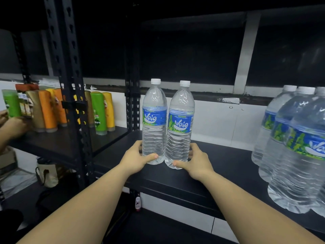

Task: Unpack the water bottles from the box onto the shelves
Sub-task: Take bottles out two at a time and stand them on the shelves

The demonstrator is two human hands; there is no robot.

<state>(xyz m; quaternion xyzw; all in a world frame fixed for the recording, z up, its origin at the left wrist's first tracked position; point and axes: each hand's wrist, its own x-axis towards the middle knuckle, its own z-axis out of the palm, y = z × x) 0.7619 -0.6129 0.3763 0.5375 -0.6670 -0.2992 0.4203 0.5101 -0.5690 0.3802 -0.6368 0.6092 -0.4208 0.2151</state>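
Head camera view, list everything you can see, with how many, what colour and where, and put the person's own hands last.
Held water bottles: two, clear with blue labels and white caps, upright side by side on the shelf.
Water bottles at right: at least three, same kind, in a row at the frame edge.
Shelf: one, black, in front.
Shampoo bottles: several, green, orange, yellow, on the left shelf.
Bag: one, beige, below the left shelf.
Another person's hand: one, far left.
Left hand: grips the left bottle's base.
Right hand: grips the right bottle's base.
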